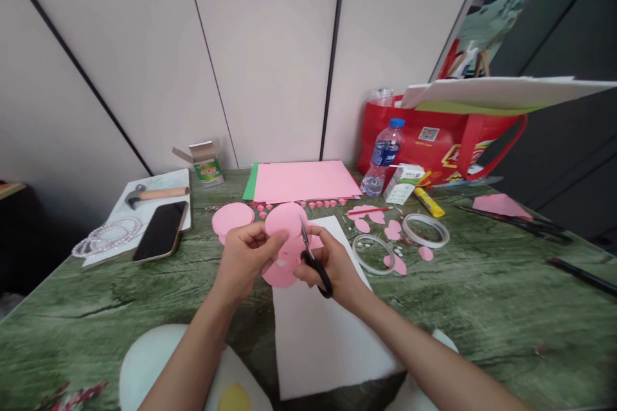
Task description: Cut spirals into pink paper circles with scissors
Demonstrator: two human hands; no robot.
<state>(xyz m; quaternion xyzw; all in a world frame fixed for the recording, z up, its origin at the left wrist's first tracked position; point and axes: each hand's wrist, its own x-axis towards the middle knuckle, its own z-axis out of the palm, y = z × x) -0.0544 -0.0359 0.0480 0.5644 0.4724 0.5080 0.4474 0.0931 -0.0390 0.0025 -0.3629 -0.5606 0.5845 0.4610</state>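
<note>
A round pink paper piece (285, 219) is pinched between the thumb and fingers of my left hand (248, 257). My right hand (332, 263) is closed on black-handled scissors (317, 268), whose blades point up at the right edge of that round piece. More pink paper (279, 275) lies below and between the hands, over the top of a white sheet (328, 347). Left of my left hand is a stack of pink paper circles (232, 218).
Behind the hands lie pink sheets (303, 181) and small pink rolls. Tape rings (426, 231), a pencil (369, 210), a glue stick (429, 202), a bottle (384, 157) and a red bag (419, 125) stand or lie right. A phone (161, 231), hammer (157, 194) and beads (108, 236) lie left.
</note>
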